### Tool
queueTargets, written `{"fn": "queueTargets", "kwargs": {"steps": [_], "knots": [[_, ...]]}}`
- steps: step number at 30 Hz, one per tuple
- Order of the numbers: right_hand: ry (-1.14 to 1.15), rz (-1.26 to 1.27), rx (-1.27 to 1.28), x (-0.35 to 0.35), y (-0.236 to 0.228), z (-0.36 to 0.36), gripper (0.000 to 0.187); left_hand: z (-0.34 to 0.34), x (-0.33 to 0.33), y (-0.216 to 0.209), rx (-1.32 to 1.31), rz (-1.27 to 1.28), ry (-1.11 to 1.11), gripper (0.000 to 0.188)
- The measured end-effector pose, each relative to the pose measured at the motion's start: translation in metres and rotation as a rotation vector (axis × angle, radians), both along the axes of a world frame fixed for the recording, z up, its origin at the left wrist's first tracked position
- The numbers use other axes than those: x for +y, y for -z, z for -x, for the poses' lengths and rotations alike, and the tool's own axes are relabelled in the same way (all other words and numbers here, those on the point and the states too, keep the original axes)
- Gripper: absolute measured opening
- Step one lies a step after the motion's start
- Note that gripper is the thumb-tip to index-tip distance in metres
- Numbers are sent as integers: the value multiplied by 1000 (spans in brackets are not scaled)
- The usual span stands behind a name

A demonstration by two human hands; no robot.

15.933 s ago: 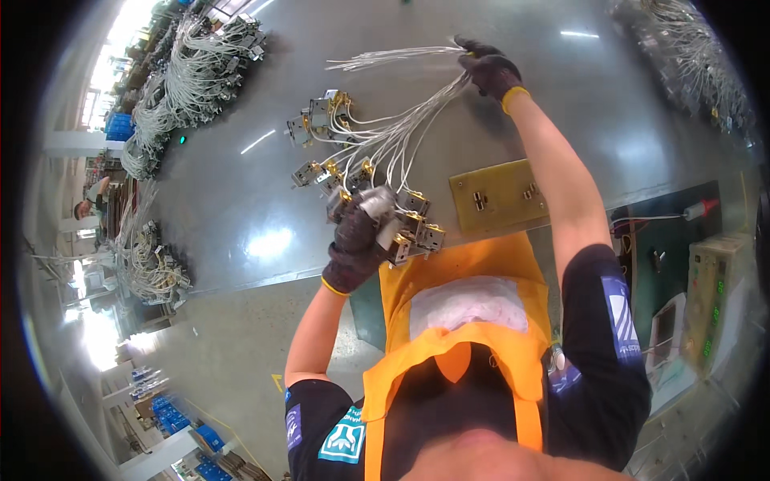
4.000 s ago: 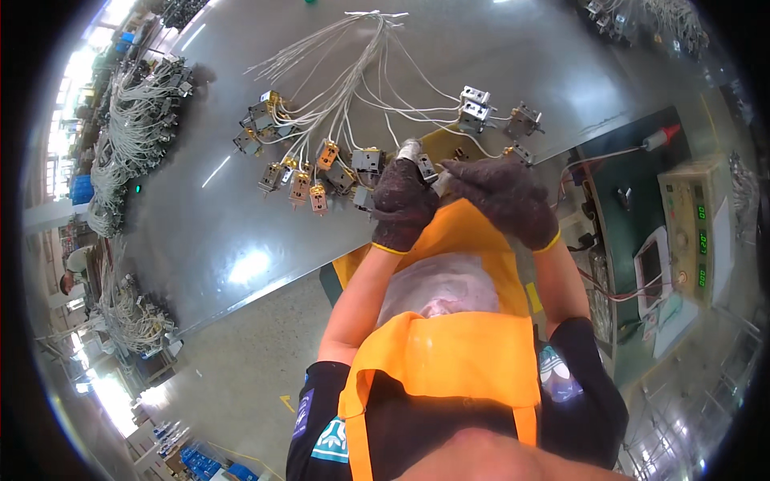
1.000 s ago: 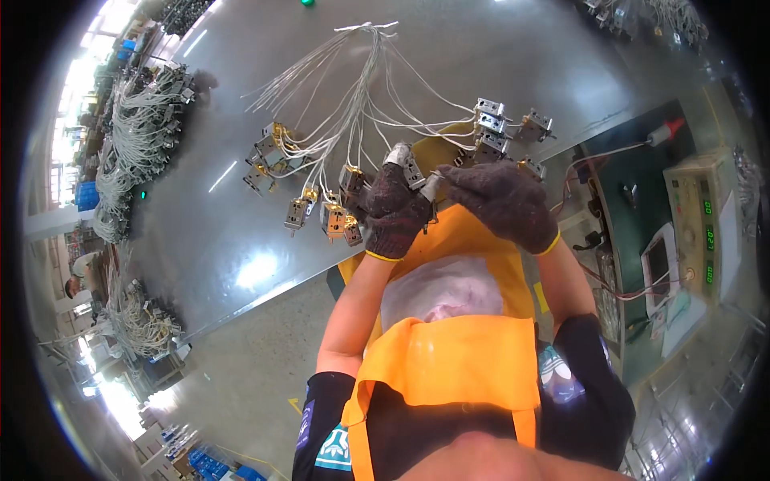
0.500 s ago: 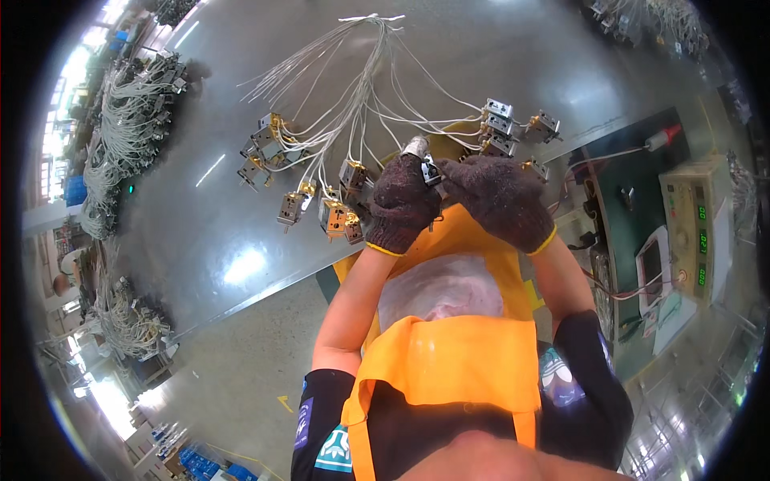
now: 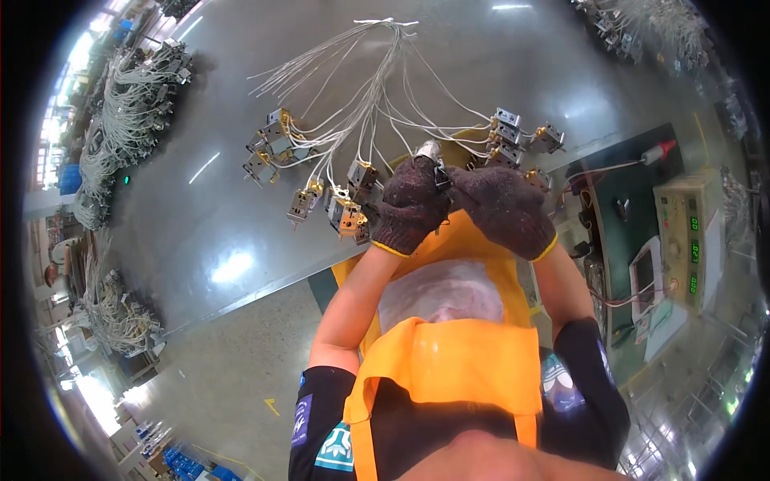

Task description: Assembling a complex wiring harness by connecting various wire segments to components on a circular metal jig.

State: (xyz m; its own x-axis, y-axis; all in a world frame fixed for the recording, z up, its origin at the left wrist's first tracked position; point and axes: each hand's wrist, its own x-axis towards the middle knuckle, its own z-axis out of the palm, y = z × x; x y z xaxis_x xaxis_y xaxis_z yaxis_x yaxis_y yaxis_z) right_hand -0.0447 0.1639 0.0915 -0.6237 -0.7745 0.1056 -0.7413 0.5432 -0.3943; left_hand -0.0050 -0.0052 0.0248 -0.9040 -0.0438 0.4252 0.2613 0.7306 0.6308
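Both my hands wear dark knitted gloves with yellow cuffs and meet over the near edge of the table. My left hand point(image 5: 411, 204) is closed around a small metal box-shaped part point(image 5: 441, 175), most of it hidden by the gloves. A whitish wrap point(image 5: 429, 150) covers a fingertip of that hand. From the right, my right hand point(image 5: 501, 207) presses its closed fingers against the same part; what its fingertips grip is hidden. Beyond the hands a bundle of white wires point(image 5: 377, 88) fans out to several similar metal boxes, some on the left point(image 5: 303, 202), some on the right point(image 5: 505, 132).
A grey metal table point(image 5: 233, 200) spreads ahead and left. Heaps of wired parts lie at far left point(image 5: 128, 120) and far right point(image 5: 642, 28). On the right, a power supply with green digits point(image 5: 682, 232) stands by a dark green board point(image 5: 618, 192). An orange apron point(image 5: 449, 361) covers my front.
The view has shifted slightly, so the table things sit a little further right. My hands stay together, and the metal part between them is now more covered by the gloves.
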Motion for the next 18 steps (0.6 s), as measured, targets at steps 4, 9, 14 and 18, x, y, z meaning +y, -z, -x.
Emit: {"fn": "queueTargets", "kwargs": {"steps": [4,9,14,18], "knots": [[22,-200,-138,-6,3,3,25,2,2,1,-83,64,-2,61],[37,-27,200,-12,1,0,12,8,3,4,31,32,-34,28],[120,-137,198,-12,0,0,17,7,6,3,-31,83,46,34],[78,265,328,17,19,6,28,-36,21,3,-114,233,-28,32]]}}
